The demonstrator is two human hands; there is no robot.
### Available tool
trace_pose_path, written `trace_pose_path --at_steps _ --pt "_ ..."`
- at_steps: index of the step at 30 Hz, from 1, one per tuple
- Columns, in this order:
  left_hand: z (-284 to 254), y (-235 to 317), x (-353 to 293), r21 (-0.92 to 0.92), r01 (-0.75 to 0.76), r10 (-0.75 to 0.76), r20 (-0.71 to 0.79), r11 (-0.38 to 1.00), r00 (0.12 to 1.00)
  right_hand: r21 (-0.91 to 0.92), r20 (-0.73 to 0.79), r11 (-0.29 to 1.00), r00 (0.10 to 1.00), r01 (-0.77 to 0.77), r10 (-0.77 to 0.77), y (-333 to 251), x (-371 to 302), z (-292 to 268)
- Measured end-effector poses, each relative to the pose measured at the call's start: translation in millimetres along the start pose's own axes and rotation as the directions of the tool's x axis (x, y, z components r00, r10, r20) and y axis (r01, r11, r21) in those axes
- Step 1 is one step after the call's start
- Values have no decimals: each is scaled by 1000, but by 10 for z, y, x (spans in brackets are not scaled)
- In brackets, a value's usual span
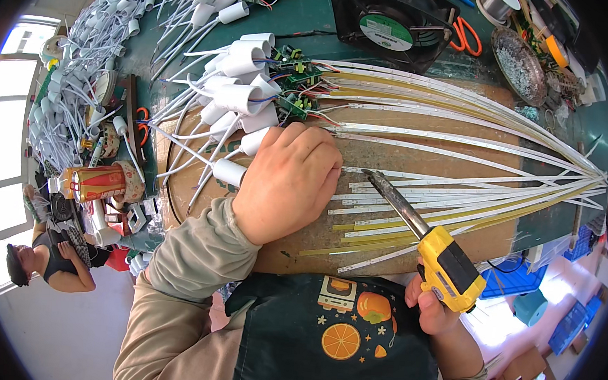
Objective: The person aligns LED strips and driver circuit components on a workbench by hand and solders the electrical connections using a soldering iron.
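Light strips (398, 131), long and mostly white with some yellow, fan out to the right of the left hand (287, 182), over a green worktop (304, 12) and a brown board (279, 258). Their far ends gather beyond the right hand (436, 313), which seems to put them in order while leaving the near ends spread within reach. White plastic caps (238, 99) lie heaped beyond and to the left of the left hand, their cables (187, 105) trailing away from the strips, probably to leave the other side free. A yellow-and-black soldering iron (452, 269) is grasped in the right hand, angled so that its metal tip (381, 186) points toward the left hand without touching it. The left hand is curled, knuckles up; its fingertips are hidden, so I cannot tell what it grips. Green circuit boards (296, 106) stick out of the caps, facing the strips, apparently so that their thin wires (322, 116) reach the strip ends.
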State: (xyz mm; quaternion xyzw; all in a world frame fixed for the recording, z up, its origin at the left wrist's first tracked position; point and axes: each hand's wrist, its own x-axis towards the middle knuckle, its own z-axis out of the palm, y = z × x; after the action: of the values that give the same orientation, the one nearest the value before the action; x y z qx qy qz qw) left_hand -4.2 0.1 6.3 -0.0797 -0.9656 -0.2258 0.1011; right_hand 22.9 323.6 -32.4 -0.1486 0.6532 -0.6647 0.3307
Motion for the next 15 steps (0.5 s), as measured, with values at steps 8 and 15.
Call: trace_pose_path --at_steps 8,15 --pt "32 15 -3 60 -22 22 14 998 1000 -15 -5 1000 1000 0 0 20 -20 -8" --pt "20 0 -7 56 -30 29 11 998 1000 6 85 1000 996 26 -26 20 -2 -29"
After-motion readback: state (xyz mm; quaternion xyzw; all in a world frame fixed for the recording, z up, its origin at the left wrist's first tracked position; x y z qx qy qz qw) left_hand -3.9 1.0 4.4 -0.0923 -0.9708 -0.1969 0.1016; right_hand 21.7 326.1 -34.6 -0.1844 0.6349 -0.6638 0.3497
